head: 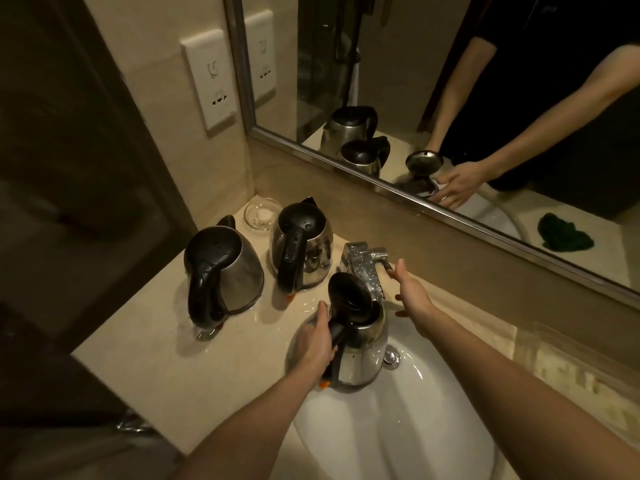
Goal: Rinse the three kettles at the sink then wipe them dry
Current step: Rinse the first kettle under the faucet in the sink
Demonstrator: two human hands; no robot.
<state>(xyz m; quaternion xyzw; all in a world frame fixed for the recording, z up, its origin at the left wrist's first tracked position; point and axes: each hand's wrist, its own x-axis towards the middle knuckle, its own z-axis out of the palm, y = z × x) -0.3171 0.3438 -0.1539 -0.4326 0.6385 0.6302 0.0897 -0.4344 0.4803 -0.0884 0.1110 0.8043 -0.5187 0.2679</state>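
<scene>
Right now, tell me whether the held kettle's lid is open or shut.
Open: the black lid stands raised above the kettle, under the faucet.

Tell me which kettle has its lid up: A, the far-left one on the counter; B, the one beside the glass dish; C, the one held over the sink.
C: the kettle that the left hand holds over the sink has its lid tipped up beneath the tap.

Beige wall (145, 26), framed mirror (408, 74), dim light.
</scene>
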